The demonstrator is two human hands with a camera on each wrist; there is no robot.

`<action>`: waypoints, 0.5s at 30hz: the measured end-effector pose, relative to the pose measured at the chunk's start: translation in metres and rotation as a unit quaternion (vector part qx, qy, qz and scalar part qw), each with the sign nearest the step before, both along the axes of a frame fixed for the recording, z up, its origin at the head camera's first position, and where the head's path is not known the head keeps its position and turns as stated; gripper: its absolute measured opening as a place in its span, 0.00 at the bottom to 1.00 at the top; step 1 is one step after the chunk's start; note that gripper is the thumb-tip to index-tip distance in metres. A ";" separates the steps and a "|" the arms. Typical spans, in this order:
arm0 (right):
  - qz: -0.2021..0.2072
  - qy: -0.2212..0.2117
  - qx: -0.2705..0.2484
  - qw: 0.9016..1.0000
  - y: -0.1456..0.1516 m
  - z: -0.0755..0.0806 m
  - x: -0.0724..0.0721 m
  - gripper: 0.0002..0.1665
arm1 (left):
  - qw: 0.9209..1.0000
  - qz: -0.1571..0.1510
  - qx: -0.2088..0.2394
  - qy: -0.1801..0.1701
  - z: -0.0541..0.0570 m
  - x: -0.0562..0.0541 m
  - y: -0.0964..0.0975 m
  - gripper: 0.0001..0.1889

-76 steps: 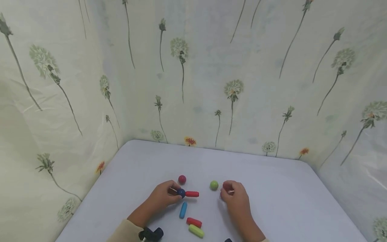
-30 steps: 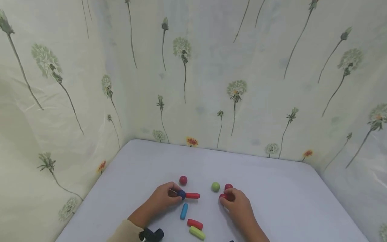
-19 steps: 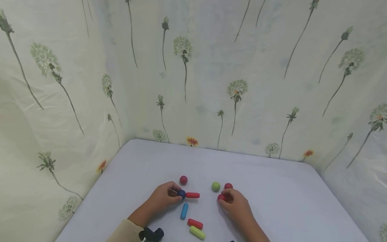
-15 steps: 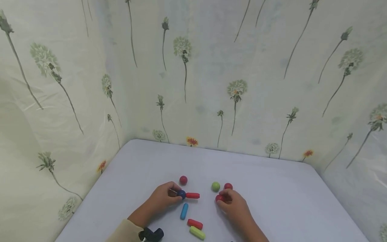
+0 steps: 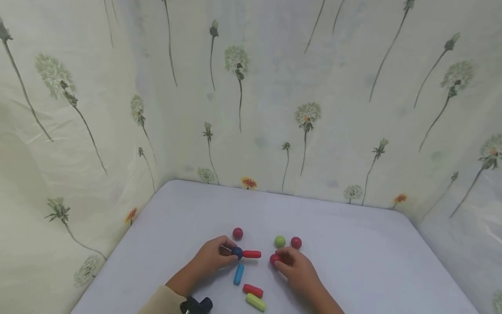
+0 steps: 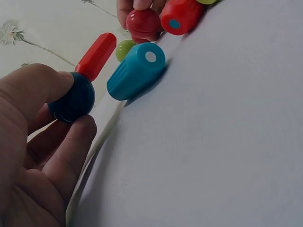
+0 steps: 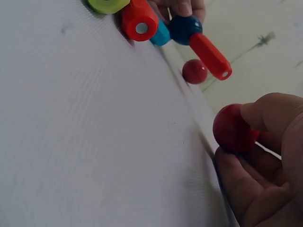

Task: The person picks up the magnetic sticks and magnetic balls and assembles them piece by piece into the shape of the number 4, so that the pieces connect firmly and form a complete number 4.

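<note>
My left hand [image 5: 211, 257] pinches a dark blue ball [image 5: 237, 253] between thumb and fingers. A short red stick [image 5: 252, 254] is joined to that ball and points right, toward my other hand. In the left wrist view the ball [image 6: 73, 98] shows with the stick [image 6: 96, 56] rising from it. My right hand [image 5: 299, 269] grips a red ball [image 5: 275, 259] by thumb and fingertips, a small gap from the stick's free end. Close up in the right wrist view, the ball [image 7: 233, 128] has a bit of red behind it that I cannot identify.
A blue stick [image 5: 239, 274], a red stick [image 5: 252, 290] and a yellow-green stick [image 5: 256, 302] lie nearer me on the white table [image 5: 353, 248]. Farther back sit a red ball [image 5: 237, 233], a green ball [image 5: 279, 242] and another red ball [image 5: 296, 242]. Flowered cloth [image 5: 259, 87] hangs behind.
My right hand has drawn the red ball left and slightly toward me, leaving another red ball in view behind it. My left hand stays nearly still with the blue ball and stick.
</note>
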State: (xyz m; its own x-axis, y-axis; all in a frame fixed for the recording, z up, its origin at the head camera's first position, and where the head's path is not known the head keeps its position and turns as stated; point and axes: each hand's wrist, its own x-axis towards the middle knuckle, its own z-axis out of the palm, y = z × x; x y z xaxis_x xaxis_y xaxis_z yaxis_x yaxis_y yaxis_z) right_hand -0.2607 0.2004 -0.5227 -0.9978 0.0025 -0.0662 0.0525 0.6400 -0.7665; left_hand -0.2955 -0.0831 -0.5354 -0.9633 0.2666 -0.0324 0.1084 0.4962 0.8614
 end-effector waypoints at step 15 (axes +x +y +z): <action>0.042 -0.018 -0.032 0.998 -0.009 -0.001 0.001 0.21 | 1.000 -0.023 0.021 -0.002 0.001 0.001 0.002 0.14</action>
